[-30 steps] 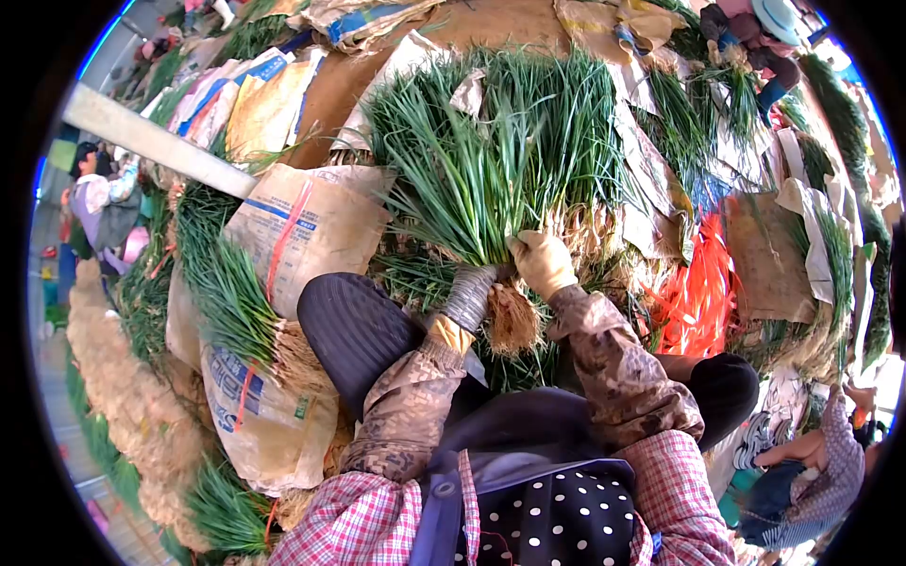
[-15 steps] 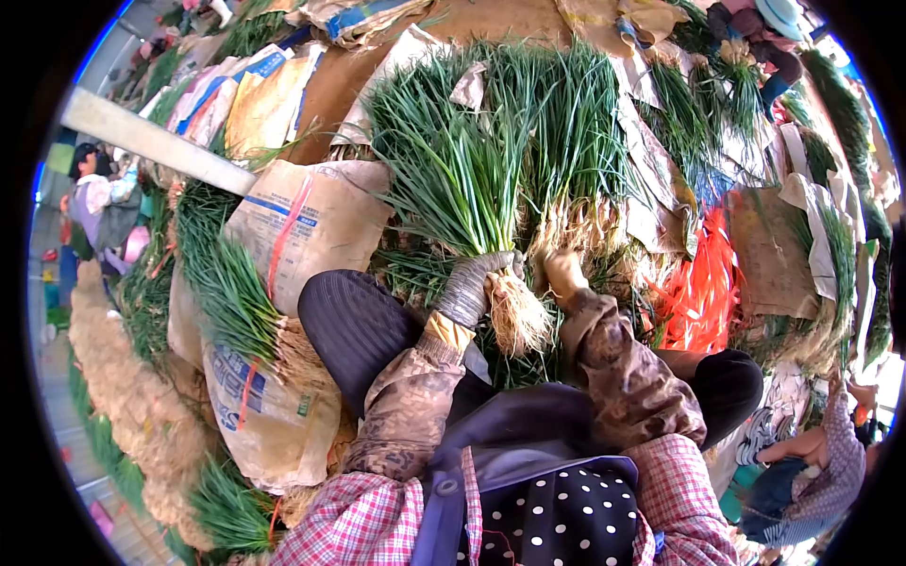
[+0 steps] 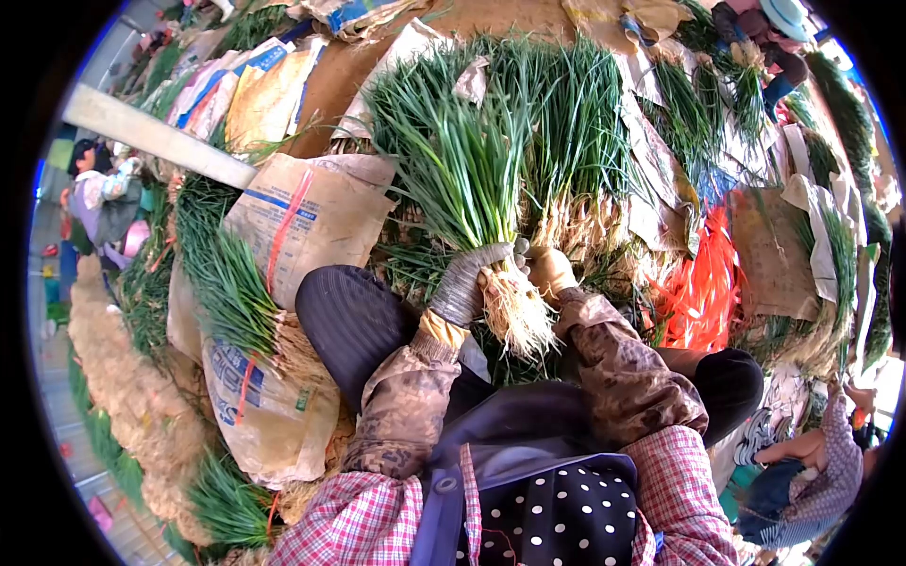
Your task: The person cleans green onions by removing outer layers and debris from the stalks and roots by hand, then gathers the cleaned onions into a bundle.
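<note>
My left hand (image 3: 469, 274), in a grey glove, is wrapped round a bunch of green onions (image 3: 469, 189) just above the roots. The leaves fan upward and the pale stringy roots (image 3: 516, 316) hang below my fist. Beside it, my right hand (image 3: 551, 272), in a tan glove, has its fingers curled together against the right side of the bunch. What those fingers hold, if anything, is hidden. Just beyond both hands lies a wide pile of green onions (image 3: 582, 132), roots towards me.
Red plastic strips (image 3: 700, 292) lie to the right of the pile. On my left, a tied bundle of green onions (image 3: 241, 292) rests on printed sacks (image 3: 311, 222). A pale beam (image 3: 156, 137) crosses at upper left. Other people (image 3: 104, 193) sit at the left, upper right and lower right.
My right hand has moved slightly left and up, from apart to against the bunch beside my left hand. The bunch has shifted and its roots spread a little wider.
</note>
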The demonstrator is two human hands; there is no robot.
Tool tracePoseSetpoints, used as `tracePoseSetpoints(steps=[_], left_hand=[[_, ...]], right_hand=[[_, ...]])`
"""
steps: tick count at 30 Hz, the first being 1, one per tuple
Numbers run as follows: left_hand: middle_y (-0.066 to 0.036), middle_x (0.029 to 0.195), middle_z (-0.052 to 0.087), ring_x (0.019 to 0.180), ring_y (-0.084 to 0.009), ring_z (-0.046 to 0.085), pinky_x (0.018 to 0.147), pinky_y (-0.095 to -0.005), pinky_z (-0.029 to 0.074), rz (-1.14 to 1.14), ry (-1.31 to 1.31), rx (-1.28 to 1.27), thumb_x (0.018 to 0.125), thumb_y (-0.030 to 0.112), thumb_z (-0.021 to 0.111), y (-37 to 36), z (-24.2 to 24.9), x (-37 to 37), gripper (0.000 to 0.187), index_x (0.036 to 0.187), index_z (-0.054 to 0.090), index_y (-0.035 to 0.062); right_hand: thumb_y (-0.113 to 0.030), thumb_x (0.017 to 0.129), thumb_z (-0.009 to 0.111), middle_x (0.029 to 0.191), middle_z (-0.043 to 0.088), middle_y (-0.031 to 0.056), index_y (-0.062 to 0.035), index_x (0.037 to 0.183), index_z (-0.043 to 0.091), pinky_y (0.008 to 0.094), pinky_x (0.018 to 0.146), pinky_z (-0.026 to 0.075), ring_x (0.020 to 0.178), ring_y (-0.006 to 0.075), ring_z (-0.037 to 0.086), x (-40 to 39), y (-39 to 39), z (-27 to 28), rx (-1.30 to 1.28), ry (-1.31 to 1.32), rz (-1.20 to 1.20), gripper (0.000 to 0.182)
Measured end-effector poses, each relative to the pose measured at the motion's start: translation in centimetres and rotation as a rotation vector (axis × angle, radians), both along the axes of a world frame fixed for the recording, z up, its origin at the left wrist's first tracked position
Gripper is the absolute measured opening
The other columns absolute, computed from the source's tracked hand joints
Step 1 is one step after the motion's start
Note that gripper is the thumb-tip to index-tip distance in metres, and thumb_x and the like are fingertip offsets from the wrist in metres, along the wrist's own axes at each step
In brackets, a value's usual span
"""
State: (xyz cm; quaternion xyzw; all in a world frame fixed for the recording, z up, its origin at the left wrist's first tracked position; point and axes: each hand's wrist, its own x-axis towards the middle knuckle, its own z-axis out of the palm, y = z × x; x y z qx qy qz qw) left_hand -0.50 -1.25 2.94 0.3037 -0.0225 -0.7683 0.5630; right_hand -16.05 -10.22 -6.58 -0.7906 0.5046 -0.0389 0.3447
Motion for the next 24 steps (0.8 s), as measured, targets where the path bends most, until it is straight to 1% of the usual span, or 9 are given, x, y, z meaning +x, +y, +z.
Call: tracePoseSetpoints(steps=[1,3,6,9,11,13,15,20,24], left_hand=[[-0.014,0.094,0.064,0.085,-0.0247,0.064,0.077,-0.0393,0.055,-0.01,0.021,-0.036,0.081,0.018,0.068,0.0,0.1,0.2,0.04,0.112,0.057,-0.0048],[-0.014,0.095,0.064,0.084,-0.024,0.064,0.077,-0.0386,0.055,0.009,-0.015,0.021,0.081,0.017,0.068,-0.3,-3.7,0.1,0.04,0.112,0.057,-0.0047],[-0.013,0.095,0.065,0.084,-0.0237,0.064,0.077,-0.0374,0.055,0.027,-0.083,0.086,0.08,0.015,0.069,-0.5,-3.3,-0.2,0.039,0.111,0.057,-0.0043],[-0.013,0.091,0.065,0.076,-0.024,0.064,0.073,-0.0355,0.055,0.08,-0.125,0.088,0.081,0.014,0.068,-0.4,-2.7,-0.4,0.034,0.108,0.058,-0.0037],[-0.013,0.089,0.065,0.072,-0.0246,0.064,0.07,-0.0341,0.056,0.08,-0.125,0.067,0.081,0.013,0.067,-0.5,-3.1,-0.2,0.033,0.107,0.058,-0.004],[-0.01,0.079,0.065,0.061,-0.0196,0.062,0.061,-0.0301,0.054,0.047,-0.144,0.155,0.08,0.011,0.068,-0.9,-4.7,0.2,0.024,0.099,0.06,-0.002],[-0.008,0.072,0.064,0.056,-0.0164,0.06,0.056,-0.0278,0.053,0.009,-0.201,0.145,0.079,0.01,0.069,-0.7,-6.8,0.7,0.018,0.092,0.062,-0.0004],[-0.005,0.064,0.062,0.049,-0.0142,0.058,0.047,-0.0251,0.049,-0.033,-0.293,0.125,0.077,0.01,0.072,-0.7,-5.6,-0.5,0.014,0.081,0.062,0.0015],[-0.005,0.065,0.062,0.05,-0.0148,0.058,0.046,-0.0251,0.049,0.007,-0.248,0.17,0.076,0.01,0.072,-1.1,-5.6,-0.9,0.014,0.083,0.063,0.0011]], right_hand=[[-0.011,0.077,0.071,0.07,0.065,0.0068,-0.0051,0.096,0.061,0.0308,0.059,0.052,0.065,0.0195,0.062,-0.4,-0.5,-2.9,0.078,-0.071,-0.151,0.022],[-0.036,0.076,0.076,0.074,0.065,0.0059,-0.0089,0.106,0.059,0.0323,0.059,0.052,0.067,0.0185,0.063,1.4,-1.8,2.5,-0.043,0.272,-0.246,0.043],[-0.054,0.076,0.069,0.083,0.064,0.0101,-0.0099,0.103,0.059,0.0362,0.061,0.052,0.069,0.0212,0.063,2.8,-5.3,4.4,0.061,0.357,-0.279,0.053],[-0.046,0.082,0.066,0.09,0.067,0.0107,-0.0111,0.101,0.064,0.039,0.07,0.053,0.078,0.0231,0.065,3.0,-9.0,1.6,0.02,0.401,-0.27,0.04],[-0.032,0.088,0.063,0.088,0.069,0.0097,-0.0101,0.096,0.067,0.0336,0.07,0.055,0.075,0.0195,0.066,2.9,-9.2,0.6,-0.046,0.346,-0.335,0.024],[-0.024,0.09,0.061,0.09,0.069,0.0087,-0.0093,0.1,0.068,0.0275,0.063,0.055,0.068,0.0152,0.065,2.7,-7.8,3.4,0.256,0.225,-0.409,0.019],[-0.023,0.089,0.063,0.092,0.07,0.0107,-0.0086,0.102,0.069,0.026,0.063,0.055,0.069,0.0144,0.065,1.2,-4.3,4.2,0.16,-0.042,-0.252,0.021],[-0.028,0.088,0.064,0.084,0.071,0.0095,-0.0037,0.099,0.069,0.0322,0.066,0.052,0.071,0.0186,0.066,0.0,-0.6,4.6,-0.182,-0.171,-0.007,0.028],[-0.029,0.09,0.063,0.078,0.069,0.0065,0.0014,0.097,0.068,0.0253,0.06,0.049,0.065,0.011,0.061,0.8,-0.7,4.2,0.497,-0.6,-0.456,0.032]])
